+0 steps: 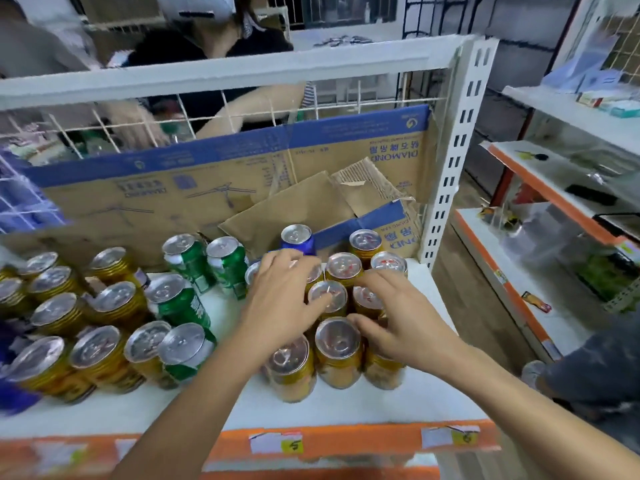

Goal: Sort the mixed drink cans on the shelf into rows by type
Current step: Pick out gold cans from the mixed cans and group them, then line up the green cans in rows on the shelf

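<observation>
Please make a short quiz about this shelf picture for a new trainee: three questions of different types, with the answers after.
1. True or false: the blue can stands at the front edge of the shelf.
2. The right hand touches cans of which colour? A green, B gold, C blue.
3. Fill in: between the left gold cans and the right gold cans stand ___ cans.
Key: 1 false, it stands at the back by the cardboard. 2 B. 3 green cans.

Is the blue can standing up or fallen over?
Standing up. The blue can has its silver top facing upward, at the back by the cardboard.
</observation>
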Motion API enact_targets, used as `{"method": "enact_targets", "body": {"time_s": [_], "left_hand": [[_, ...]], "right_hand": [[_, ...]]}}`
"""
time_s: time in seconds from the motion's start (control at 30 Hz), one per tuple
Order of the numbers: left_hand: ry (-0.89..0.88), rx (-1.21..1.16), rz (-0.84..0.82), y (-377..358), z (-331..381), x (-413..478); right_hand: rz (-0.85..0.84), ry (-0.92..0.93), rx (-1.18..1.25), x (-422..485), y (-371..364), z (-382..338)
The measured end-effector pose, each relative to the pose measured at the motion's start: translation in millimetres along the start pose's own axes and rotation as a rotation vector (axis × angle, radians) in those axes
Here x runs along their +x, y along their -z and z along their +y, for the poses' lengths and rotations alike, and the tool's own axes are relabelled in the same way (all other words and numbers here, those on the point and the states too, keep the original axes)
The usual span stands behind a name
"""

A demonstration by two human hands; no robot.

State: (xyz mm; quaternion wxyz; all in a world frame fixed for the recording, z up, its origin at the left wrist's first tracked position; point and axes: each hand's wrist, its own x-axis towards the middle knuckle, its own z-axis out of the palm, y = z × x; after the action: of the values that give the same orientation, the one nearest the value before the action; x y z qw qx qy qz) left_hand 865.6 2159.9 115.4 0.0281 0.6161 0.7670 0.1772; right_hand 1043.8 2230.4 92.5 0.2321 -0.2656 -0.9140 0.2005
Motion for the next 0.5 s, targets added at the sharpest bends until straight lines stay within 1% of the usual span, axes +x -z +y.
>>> {"method": "enact_targets", "body": {"time_s": [0.17,0.23,0.37,0.5], "left_hand": [[0.125,0.047,0.121,30,-56,-49],[0.186,0.060,0.127,39,-80,-69],[0.295,0.039,0.121,48,-129,-106],[0.357,-0.049,0.122,54,-164,-127]], "right_hand": [[-0.073,0.121,0.020,30,-29,-44],[-0.108,0.160,0.049,41,-45,-61],[-0.234,0.202,0.086,58,-80,-93],[-0.334,0.196,0.128,66,-109,-120]]}}
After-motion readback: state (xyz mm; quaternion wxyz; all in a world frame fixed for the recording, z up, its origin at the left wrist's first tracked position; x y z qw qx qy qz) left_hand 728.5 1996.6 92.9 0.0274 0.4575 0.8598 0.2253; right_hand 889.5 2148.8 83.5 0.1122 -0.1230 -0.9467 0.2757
